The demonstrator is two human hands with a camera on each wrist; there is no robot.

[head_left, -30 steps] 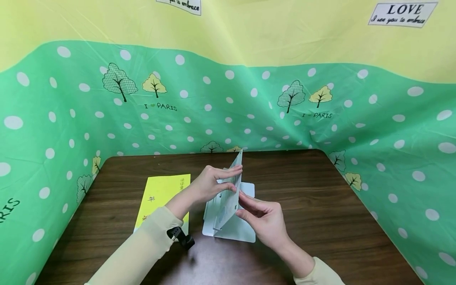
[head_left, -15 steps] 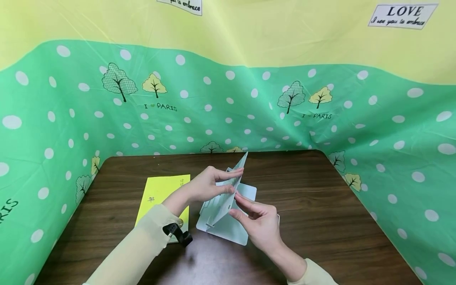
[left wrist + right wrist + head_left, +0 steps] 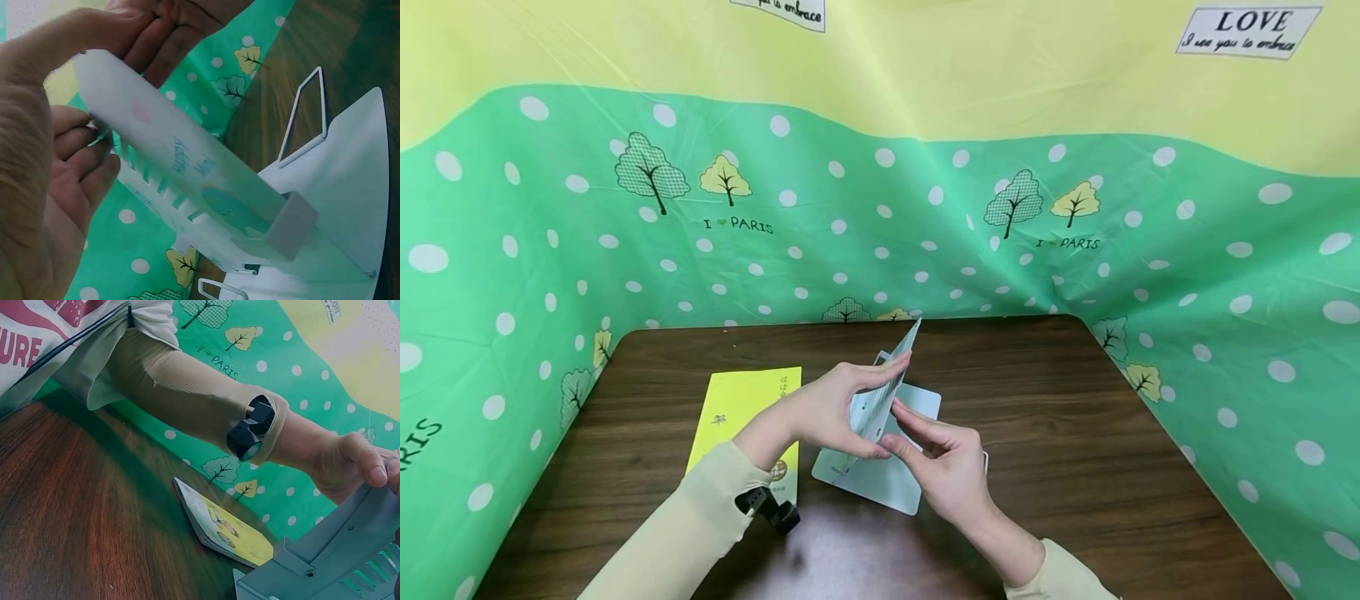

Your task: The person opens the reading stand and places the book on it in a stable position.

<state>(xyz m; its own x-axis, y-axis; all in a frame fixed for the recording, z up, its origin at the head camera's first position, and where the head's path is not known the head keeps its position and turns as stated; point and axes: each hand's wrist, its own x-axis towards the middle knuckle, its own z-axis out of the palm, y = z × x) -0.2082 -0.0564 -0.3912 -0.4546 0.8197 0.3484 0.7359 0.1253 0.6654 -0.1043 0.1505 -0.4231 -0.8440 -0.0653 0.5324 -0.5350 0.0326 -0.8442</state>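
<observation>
A pale blue metal book stand (image 3: 891,483) is on the table in the head view, its slotted panel raised steeply above a flat base plate. My left hand (image 3: 831,412) grips this panel from the left, fingers near the upper part and thumb at the lower edge. My right hand (image 3: 951,471) holds the panel from the right, thumb close to the left thumb; some of its fingertips are hidden. Printed words and a cartoon picture show on the panel (image 3: 187,156) in the left wrist view. A wire page clip (image 3: 324,106) sticks out beside the base.
A yellow book (image 3: 741,400) lies left of the stand, partly covered by the left forearm (image 3: 700,508). The dark wooden table (image 3: 1075,450) is bounded at the back and sides by a green and yellow printed cloth (image 3: 880,208).
The stand has turned and its base has shifted slightly left. My left thumb has slid down the panel to its lower edge. My right hand has moved a little left with the stand.
</observation>
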